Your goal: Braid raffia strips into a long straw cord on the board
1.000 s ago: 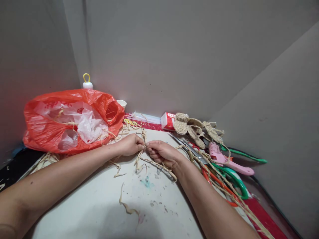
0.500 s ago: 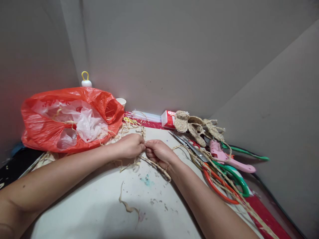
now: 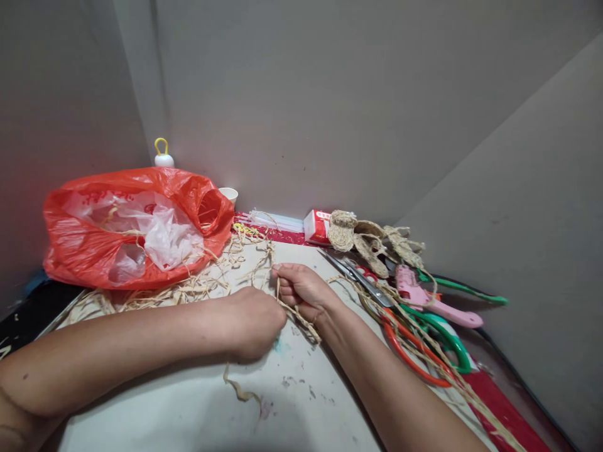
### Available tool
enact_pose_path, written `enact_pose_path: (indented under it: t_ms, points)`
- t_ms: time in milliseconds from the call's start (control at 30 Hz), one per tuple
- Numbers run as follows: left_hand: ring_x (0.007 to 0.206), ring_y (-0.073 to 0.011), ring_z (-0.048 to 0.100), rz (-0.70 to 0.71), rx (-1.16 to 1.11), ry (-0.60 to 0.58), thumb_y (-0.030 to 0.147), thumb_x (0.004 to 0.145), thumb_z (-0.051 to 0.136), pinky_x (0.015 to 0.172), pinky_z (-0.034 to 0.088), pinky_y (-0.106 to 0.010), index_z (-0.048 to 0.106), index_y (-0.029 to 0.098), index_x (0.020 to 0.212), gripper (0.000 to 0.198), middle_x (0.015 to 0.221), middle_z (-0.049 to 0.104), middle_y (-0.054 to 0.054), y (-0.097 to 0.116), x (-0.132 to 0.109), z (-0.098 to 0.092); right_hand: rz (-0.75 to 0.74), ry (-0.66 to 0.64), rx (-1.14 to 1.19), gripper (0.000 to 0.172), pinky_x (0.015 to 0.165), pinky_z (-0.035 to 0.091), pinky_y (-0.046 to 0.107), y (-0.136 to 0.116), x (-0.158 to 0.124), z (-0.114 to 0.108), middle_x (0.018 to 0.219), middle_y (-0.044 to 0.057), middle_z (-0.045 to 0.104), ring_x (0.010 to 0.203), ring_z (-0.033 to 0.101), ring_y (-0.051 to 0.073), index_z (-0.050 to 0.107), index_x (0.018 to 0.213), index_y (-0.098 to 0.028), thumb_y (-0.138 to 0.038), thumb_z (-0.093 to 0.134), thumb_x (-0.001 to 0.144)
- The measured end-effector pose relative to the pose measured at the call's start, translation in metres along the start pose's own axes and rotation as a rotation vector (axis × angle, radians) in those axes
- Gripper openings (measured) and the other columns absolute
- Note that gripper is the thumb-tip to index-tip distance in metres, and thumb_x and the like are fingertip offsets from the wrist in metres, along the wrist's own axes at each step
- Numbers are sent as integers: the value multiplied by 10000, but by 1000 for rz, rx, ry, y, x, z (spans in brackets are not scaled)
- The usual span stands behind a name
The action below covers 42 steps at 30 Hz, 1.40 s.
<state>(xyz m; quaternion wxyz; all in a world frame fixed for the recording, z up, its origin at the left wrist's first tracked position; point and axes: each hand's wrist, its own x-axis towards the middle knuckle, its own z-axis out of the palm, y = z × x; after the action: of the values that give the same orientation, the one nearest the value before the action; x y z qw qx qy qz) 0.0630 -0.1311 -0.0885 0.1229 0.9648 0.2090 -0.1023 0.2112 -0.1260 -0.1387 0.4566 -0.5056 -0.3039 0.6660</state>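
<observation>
Your right hand [image 3: 307, 292] is pinching the straw cord [image 3: 308, 329] above the worktop [image 3: 188, 411], its braided length slanting toward you and rightward. Your left hand [image 3: 257, 323] is hiding its grip; its state cannot be told. The red bag [image 3: 70, 248] is holding white plastic [image 3: 167, 238].

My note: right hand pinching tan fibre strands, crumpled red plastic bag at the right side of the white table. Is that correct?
The side is wrong: the head view shows the crumpled red plastic bag at the left side of the white table. The right hand does pinch tan fibre strands.
</observation>
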Motion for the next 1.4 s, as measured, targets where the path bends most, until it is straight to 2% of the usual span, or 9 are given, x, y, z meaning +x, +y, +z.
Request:
enact_pose_path:
  t_ms: [100,167,267,367,533,700,900,1233,1400]
  points:
    - [427,-107,409,-52,-158,123,245,777,457,443,271,-248,563,162,570,247,502,524,-18,-8,-12,-29,-12,-28,26,254,342,65,137,-4,0,-4,398,-141,240,359,116,6,430,601,-176,-263,668,619]
    - [446,-85,397,-79,-336,352,241,796,436,460,281,-222,531,157,577,254,498,493,10,-27,-8,-37,-14,-49,35,272,344,55,139,-5,0,-6,408,-140,243,365,111,5,416,598,-179,-258,675,610]
    - [541,-87,494,-216,-726,677,244,804,449,525,349,-203,549,147,685,183,626,580,-1,-59,12,-28,-14,-72,35,265,346,43,138,-6,2,-8,418,-141,240,367,108,6,425,611,-177,-251,679,609]
    - [516,-82,484,-269,-1099,528,222,753,526,526,369,-204,590,130,752,112,597,568,11,-70,32,-5,-14,-91,27,250,345,50,133,-5,3,-9,420,-143,233,367,103,6,446,623,-171,-259,680,617]
    - [506,-73,506,-271,-1586,207,201,735,540,512,392,-205,580,113,722,98,650,592,-18,-55,39,12,9,-132,-14,216,336,58,134,-6,4,-11,428,-124,282,369,120,2,514,629,-132,-270,681,640]
    - [348,-44,228,-364,-1400,218,147,754,448,387,159,-199,559,140,691,128,465,388,70,-53,35,10,25,-134,-50,221,336,64,133,-6,4,-13,409,-139,250,365,108,6,492,644,-156,-273,679,634]
    - [549,-95,421,-161,-781,376,109,713,423,539,306,-215,589,138,630,187,562,495,29,-60,36,14,46,-175,-137,262,343,70,147,-5,5,-17,414,-133,263,369,140,15,511,661,-156,-335,699,629]
    - [344,-82,222,-278,-1077,191,249,781,381,377,173,-236,528,170,614,236,393,271,67,-66,39,10,-59,-167,-388,271,366,86,198,-7,0,-18,419,-117,268,382,147,53,541,698,-175,-429,634,698]
    - [317,-71,176,-332,-1335,91,262,774,466,336,142,-224,547,171,632,187,370,253,83,-65,41,12,-187,-95,-580,206,411,175,207,-4,1,-16,493,-66,429,432,262,67,609,707,-151,-357,608,721]
